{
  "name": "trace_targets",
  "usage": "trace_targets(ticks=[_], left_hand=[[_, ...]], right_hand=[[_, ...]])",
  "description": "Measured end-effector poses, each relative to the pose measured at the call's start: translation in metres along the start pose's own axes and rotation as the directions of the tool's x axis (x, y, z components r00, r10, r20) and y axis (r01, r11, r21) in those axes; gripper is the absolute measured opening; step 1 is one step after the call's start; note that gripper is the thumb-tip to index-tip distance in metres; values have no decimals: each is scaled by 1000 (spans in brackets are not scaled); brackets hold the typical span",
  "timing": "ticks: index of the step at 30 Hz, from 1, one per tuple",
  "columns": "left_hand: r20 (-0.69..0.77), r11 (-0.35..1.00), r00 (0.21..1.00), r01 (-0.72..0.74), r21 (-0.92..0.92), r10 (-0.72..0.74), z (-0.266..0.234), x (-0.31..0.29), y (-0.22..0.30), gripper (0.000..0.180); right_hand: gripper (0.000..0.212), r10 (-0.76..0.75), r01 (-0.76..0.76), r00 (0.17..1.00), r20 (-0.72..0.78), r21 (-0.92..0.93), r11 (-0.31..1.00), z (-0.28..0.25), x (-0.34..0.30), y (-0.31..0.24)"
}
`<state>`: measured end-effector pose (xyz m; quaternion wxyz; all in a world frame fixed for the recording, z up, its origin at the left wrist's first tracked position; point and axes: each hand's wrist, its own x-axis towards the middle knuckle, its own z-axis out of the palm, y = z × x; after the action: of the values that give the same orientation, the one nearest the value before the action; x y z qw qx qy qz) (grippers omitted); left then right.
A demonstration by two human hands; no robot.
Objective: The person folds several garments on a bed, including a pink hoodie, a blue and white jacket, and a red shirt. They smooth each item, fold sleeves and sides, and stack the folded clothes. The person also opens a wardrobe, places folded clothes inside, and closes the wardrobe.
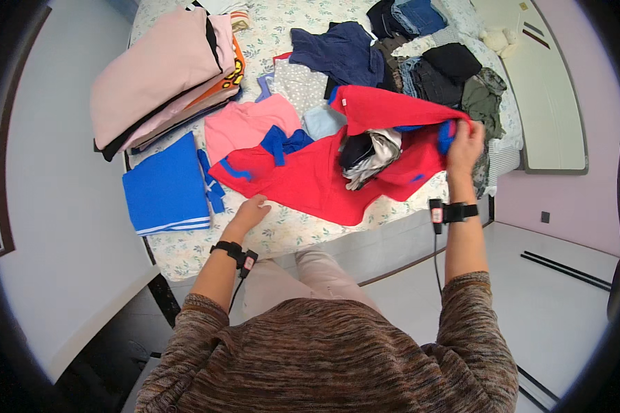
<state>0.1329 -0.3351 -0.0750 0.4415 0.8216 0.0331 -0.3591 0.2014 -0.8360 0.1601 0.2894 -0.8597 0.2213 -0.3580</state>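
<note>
A red garment with blue trim point(310, 172) lies spread across the front of the bed, its right part lifted and folded over. My right hand point(464, 146) is closed on its raised right end, beside a patch of blue lining. My left hand point(253, 212) is just below the garment's lower left edge, over the flowered sheet, fingers loosely apart and holding nothing I can see. A crumpled bundle of white and black cloth point(373, 157) shows in the gap of the red garment. Behind the garment's left part lies a pink top point(244, 124).
A tall stack of folded clothes, pale pink on top point(158, 76), stands at the far left. Nearer lies folded blue clothing with white stripes point(167, 189). A navy shirt point(341, 51), dark jeans point(437, 82) and other clothes cover the back right. Bed edge point(406, 237) runs before me.
</note>
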Motion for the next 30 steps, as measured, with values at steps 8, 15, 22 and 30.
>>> trace_targets(ticks=[8, 15, 22, 30], left_hand=[[-293, 945, 913, 215, -245, -284, 38, 59, -45, 64], [96, 171, 765, 261, -950, -637, 17, 73, -22, 48], [-6, 185, 952, 53, -981, -306, 5, 60, 25, 31], [126, 659, 992, 85, -748, 14, -31, -71, 135, 40]], right_hand=[[29, 68, -82, 995, -70, -208, 975, -66, 13, 88], [50, 395, -410, 611, 686, -153, 899, -32, -192, 133], [57, 44, -97, 384, 922, -8, 995, 21, -254, 20], [62, -439, 288, 346, 829, 351, 891, 102, -239, -138]])
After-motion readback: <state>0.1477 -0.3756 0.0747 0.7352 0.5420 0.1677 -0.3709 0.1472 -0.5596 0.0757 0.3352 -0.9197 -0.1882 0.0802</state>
